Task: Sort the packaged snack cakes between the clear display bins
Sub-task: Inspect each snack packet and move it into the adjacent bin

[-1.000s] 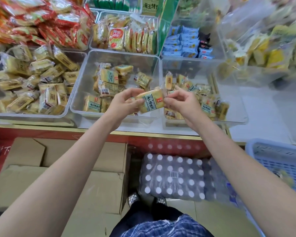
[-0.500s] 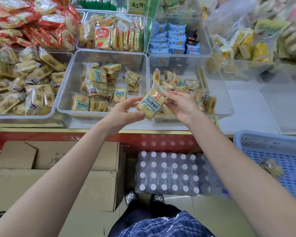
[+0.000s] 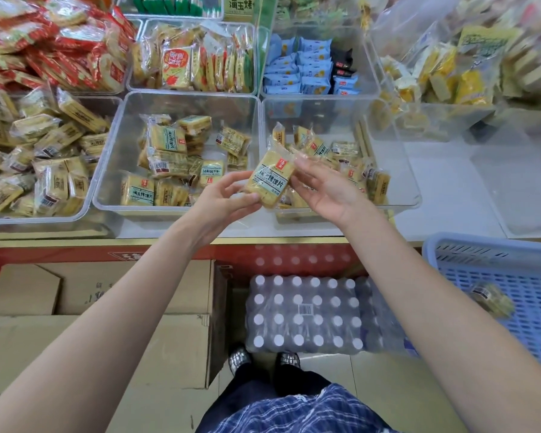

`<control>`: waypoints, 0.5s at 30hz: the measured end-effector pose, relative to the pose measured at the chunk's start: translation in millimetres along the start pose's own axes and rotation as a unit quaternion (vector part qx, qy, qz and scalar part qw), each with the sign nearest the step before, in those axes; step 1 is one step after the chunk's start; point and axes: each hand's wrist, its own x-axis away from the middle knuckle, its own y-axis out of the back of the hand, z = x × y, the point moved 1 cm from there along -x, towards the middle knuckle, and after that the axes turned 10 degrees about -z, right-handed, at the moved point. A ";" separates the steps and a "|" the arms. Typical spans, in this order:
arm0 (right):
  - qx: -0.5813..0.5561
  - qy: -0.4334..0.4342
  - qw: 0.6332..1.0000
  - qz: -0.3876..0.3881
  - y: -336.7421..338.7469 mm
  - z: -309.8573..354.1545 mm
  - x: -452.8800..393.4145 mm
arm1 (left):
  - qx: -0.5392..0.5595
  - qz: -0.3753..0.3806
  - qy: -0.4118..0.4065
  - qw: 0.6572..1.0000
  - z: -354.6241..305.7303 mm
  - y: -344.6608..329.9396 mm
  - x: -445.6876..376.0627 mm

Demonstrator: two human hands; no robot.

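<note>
— What are the two hands doing at this moment?

— They are holding one snack cake packet (image 3: 269,179) together, above the front rims of two clear bins. The left hand (image 3: 222,198) is gripping its lower left end, with the thumb and curled fingers closing around it. The right hand (image 3: 322,189) is touching the upper right end of the wrapper; its fingers are looking almost straight, and I cannot tell if they are pinching the wrapper or only resting on it.

— And where are the bins standing?

— The middle bin (image 3: 107,170) and the right bin (image 3: 409,182) are sitting side by side at the front edge of the shelf (image 3: 450,195), touching each other. Both are containing similar yellow packets. The packets in the middle bin are lying mostly at its centre and front; in the right bin they are gathering toward its left side.

— What else is lying around?

— A left bin (image 3: 85,210), nearly full with yellow packets, is standing beside the middle one. Behind, red packets (image 3: 53,42) are piling up and blue packets (image 3: 300,67) are lying in a rear bin. Below the shelf, cardboard boxes (image 3: 107,323) and a wrapped pack of bottles (image 3: 303,317) are resting on the floor, and a blue basket (image 3: 512,276) with one packet inside is standing at the right.
</note>
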 end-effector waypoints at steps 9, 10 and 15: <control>-0.030 0.026 0.997 -0.064 -11.3 -0.5 -28.0 | -0.189 -0.127 -0.045 0.973 -3.2 -5.8 -39.0; -0.015 0.039 0.997 -0.071 -16.8 -1.2 -30.3 | -0.185 -0.130 -0.057 0.973 -7.1 -13.6 -44.8; 0.085 0.080 0.991 -0.071 -12.6 12.9 -48.2 | -0.151 -0.095 -0.073 0.981 -22.3 -32.9 -65.1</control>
